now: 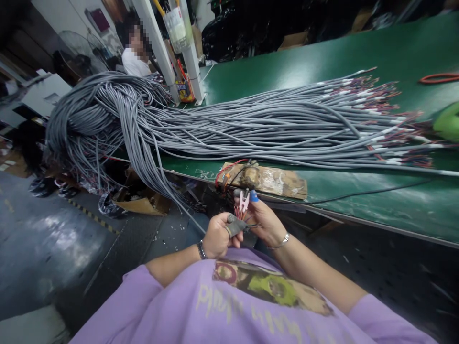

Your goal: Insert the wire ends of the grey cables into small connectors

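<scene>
My left hand [218, 235], its thumb wrapped in grey tape, is closed around the end of a grey cable [196, 223]. Thin reddish wires [241, 214] fan out above that thumb. Close beside it, my right hand [268, 223] has its fingers around a small pale pink clip-like tool [244, 201], whose exact kind I cannot make out. One right fingertip wears a blue cover. The tool's lower end meets the wires, and a dark wire end shows between the hands.
Many grey cables [251, 122] lie in a thick bundle along the green table [358, 200] and hang over its left end. A wooden block [276, 180] with wires sits at the near edge. Behind are a white post [191, 71] and a seated person [134, 62].
</scene>
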Available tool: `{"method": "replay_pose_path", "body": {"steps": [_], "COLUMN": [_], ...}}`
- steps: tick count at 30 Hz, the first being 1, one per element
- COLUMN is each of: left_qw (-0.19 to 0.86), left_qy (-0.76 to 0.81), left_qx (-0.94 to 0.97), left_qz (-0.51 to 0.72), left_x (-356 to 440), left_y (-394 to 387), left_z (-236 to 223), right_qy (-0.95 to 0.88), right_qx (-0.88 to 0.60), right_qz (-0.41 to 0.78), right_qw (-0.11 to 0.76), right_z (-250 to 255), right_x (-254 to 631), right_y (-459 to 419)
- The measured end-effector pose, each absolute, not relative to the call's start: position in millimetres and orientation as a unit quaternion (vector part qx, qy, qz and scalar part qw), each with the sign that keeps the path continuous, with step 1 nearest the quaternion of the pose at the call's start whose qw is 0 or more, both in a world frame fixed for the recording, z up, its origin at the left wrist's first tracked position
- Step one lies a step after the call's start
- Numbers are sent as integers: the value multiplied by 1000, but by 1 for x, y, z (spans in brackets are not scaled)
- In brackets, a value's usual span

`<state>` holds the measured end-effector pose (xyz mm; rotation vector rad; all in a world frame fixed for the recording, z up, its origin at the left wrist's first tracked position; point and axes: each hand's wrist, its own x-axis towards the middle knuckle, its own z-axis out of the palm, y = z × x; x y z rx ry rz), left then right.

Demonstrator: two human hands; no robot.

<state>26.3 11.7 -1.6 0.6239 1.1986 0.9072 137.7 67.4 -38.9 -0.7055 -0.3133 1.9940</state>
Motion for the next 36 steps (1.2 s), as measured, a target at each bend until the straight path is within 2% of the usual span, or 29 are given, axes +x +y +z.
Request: {"method": "replay_pose_path", "body": {"steps": [21, 36], "left_qw": [688, 701], "left_qy": [499, 507], "left_qx": [339, 325], "left_qz": [402, 383], "left_x": [17, 19], "left_y": [10, 16], "left_z": [-2, -7], "right_qy": [-216, -164], "right_qx": [-307, -280], "right_qz": [794, 815], "right_qw": [479, 480], "right_z": [-24, -33], "right_x": [145, 141], "right_y": [59, 61]}}
